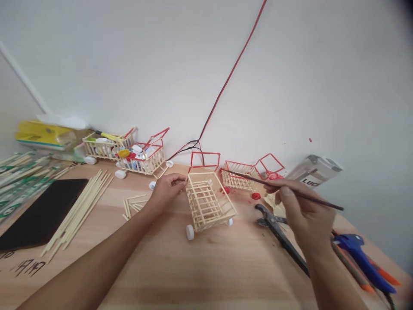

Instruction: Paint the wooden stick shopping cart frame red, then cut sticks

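Observation:
A miniature shopping cart made of wooden sticks (206, 200), with white wheels and a red-painted handle, stands tilted in the middle of the table. My left hand (169, 189) pinches its back left corner just below the handle. Between the fingers of my right hand (305, 215) is a thin dark paintbrush (248, 177), its tip pointing left, close to the cart's right side. Behind the brush stands a second stick cart (240, 174) with red rims and red wheels. Red paint (275, 175) shows beside that cart's handle.
Two stick carts (142, 159) filled with bottle caps stand back left. Bundled sticks (79, 209) lie beside a black board (45, 211). Pliers (280, 234) and a blue glue gun (361, 258) are at right, before a grey packet (314, 170). A cable (222, 88) runs down the wall.

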